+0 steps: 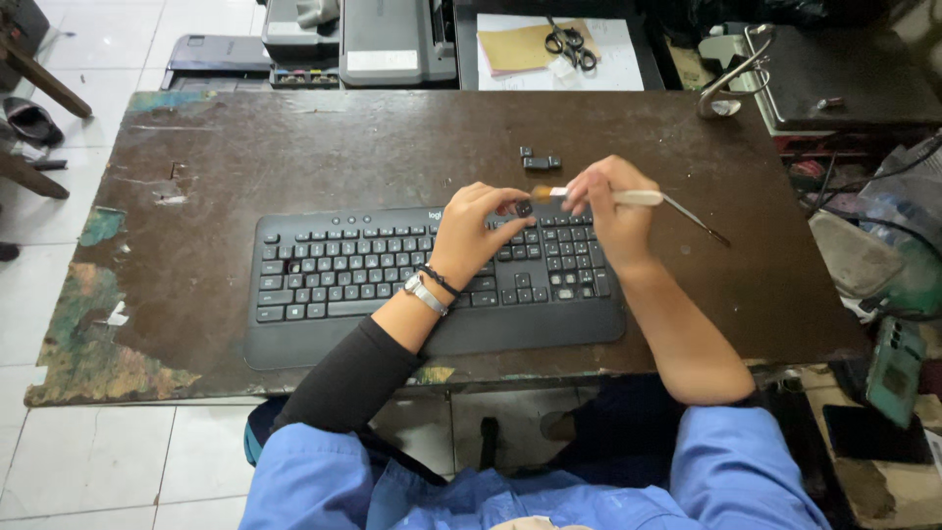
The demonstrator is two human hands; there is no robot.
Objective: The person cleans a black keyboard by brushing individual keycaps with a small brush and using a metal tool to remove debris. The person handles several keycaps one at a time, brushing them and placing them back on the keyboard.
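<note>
Blue sleeves (pixel 726 471) are showing at the very bottom, nearest to the camera, and a black under-sleeve (pixel 353 378) is covering the left arm. That arm is wearing a silver watch (pixel 424 292) and a dark band at the wrist.

Next, a black keyboard (pixel 343 275) is lying flat on a worn brown table (pixel 294 147), with its long palm rest close to the table's front edge. Some key spots near its right end are looking bare, but I cannot tell how many.

Both hands are hovering over the right part of the keyboard. The left hand (pixel 473 231) is pinching a small black keycap (pixel 522 208) between its thumb and fingertips, so its fingers are closed tight on that little piece. The right hand (pixel 608 211) is gripping a thin paintbrush (pixel 638 198), fingers wrapped around the pale handle. The brush's bristle end is touching the keycap, and the dark far end of the handle is sticking out to the right, over the table.

A bit farther back, 3 or so loose black keycaps (pixel 540 160) are sitting together on the table, just behind the hands.

Farthest away, a grey printer (pixel 397 39) is standing past the table's back edge. Beside it, scissors (pixel 571 41) are lying on a tan envelope (pixel 525 44). A metal hook (pixel 731 83) is leaning at the table's far right corner. A green phone (pixel 893 368) is lying off to the right, well apart from the hands.
</note>
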